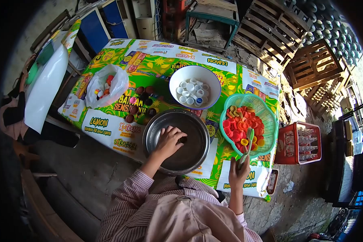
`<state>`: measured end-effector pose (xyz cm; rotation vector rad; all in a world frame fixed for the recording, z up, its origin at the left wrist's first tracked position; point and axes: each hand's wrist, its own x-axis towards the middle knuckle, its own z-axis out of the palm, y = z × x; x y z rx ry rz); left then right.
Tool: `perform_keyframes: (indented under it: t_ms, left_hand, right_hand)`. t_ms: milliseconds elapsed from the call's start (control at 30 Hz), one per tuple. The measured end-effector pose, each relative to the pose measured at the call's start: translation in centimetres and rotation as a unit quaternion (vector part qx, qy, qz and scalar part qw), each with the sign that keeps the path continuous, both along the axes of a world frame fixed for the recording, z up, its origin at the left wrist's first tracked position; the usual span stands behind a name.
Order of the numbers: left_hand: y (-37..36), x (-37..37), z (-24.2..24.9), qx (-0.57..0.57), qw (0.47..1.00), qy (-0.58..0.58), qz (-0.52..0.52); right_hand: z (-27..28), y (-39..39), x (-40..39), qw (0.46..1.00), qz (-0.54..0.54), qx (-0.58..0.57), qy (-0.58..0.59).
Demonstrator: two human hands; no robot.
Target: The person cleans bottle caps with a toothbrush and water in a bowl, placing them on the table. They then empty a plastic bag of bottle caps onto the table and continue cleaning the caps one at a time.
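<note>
My left hand [169, 142] reaches into a steel bowl [148, 128] that holds some water. Its fingers curl around a small dark round thing that looks like a bottle cap [183, 140], mostly hidden by the hand. In my right hand [238, 172] is a green toothbrush [250, 139], held upright over the near edge of a green plastic basket [271, 139]. Red, orange and yellow bottle caps [246, 123] fill that basket. Several dark brown caps [130, 118] lie loose on the table, left of the steel bowl.
Behind the steel bowl stands a white enamel bowl [177, 74] with white caps [193, 89]. A clear plastic bag [119, 82] of mixed caps sits at the left on the printed tablecloth [105, 121]. On the floor at right is a red crate [284, 143] of bottles; wooden pallets [266, 28] stand behind.
</note>
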<state>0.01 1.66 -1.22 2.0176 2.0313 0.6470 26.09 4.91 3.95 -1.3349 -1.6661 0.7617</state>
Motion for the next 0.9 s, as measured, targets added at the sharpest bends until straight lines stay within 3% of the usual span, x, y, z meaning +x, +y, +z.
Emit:
perform_keyframes:
  t_ms: [600, 667, 767, 833, 900]
  left_hand:
    - [-0.6, 0.0, -0.2, 0.0, 1.0, 0.019, 0.02]
    - [-0.6, 0.2, 0.2, -0.035, 0.996, -0.062, 0.045]
    - [-0.6, 0.1, -1.3, 0.034, 0.963, -0.265, 0.041]
    - [-0.6, 0.1, -2.8, -0.004, 0.876, -0.477, 0.072]
    - [-1.1, -0.5, -1.3, -0.125, 0.795, -0.579, 0.129]
  right_hand:
    - [0.1, -0.8, 0.4, 1.0, -0.003, -0.021, 0.016]
    - [-0.4, -0.8, 0.5, 0.999, 0.009, -0.033, 0.012]
    - [0.0, -1.1, -0.2, 0.994, 0.056, -0.091, -0.009]
    - [0.4, -1.5, -0.9, 0.988, 0.104, -0.115, -0.004]
    - [0.1, -1.9, -1.5, 0.981, 0.156, -0.11, 0.019]
